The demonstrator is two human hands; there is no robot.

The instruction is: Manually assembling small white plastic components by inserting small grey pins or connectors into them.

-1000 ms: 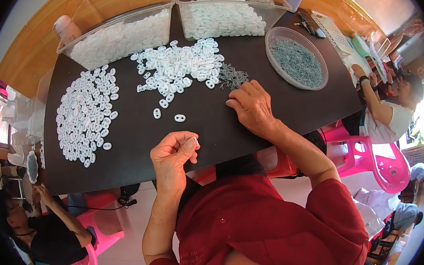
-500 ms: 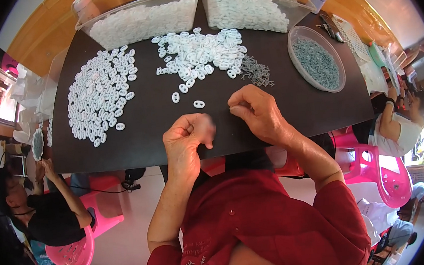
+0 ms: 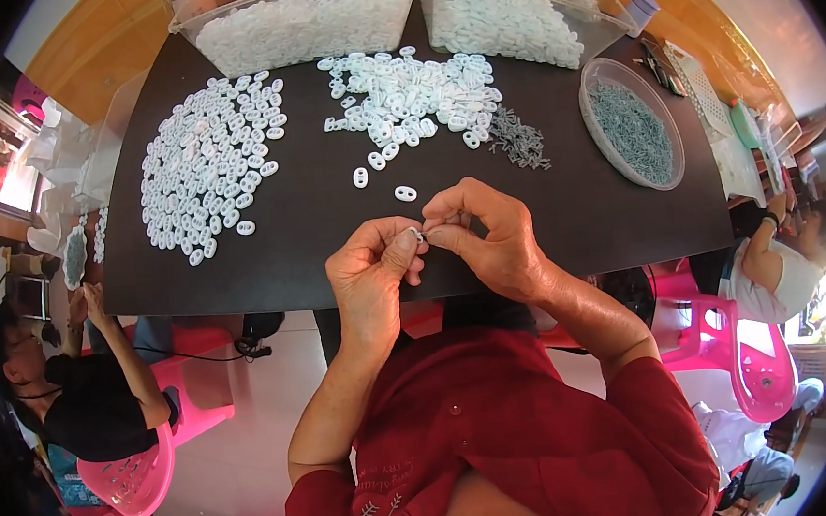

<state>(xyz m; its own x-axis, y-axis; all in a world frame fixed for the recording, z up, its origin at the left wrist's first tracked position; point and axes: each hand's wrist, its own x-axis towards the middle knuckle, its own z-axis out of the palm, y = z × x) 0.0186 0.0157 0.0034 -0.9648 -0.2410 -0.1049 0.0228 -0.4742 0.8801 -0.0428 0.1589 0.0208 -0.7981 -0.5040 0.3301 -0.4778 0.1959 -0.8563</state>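
Over the near edge of the dark table, my left hand (image 3: 367,262) pinches a small white plastic piece (image 3: 418,234) between thumb and forefinger. My right hand (image 3: 497,242) meets it there, thumb and forefinger closed at the piece; whatever they hold is too small and covered to make out. Just beyond my hands lie a loose white oval piece with two holes (image 3: 405,194) and another one (image 3: 360,177). Farther off is a heap of such white pieces (image 3: 410,93), with a small pile of thin grey screw-like pins (image 3: 518,140) at its right side.
A wide spread of white oval pieces (image 3: 202,168) covers the table's left. Two clear bins (image 3: 308,29) of white pieces stand at the back. A round tub (image 3: 674,165) of grey pins is at the right. A person (image 3: 83,381) sits left, another (image 3: 762,260) right.
My right hand has come left from beside the grey pins to my left hand, and their fingertips now meet at the white piece. The view has shifted slightly.
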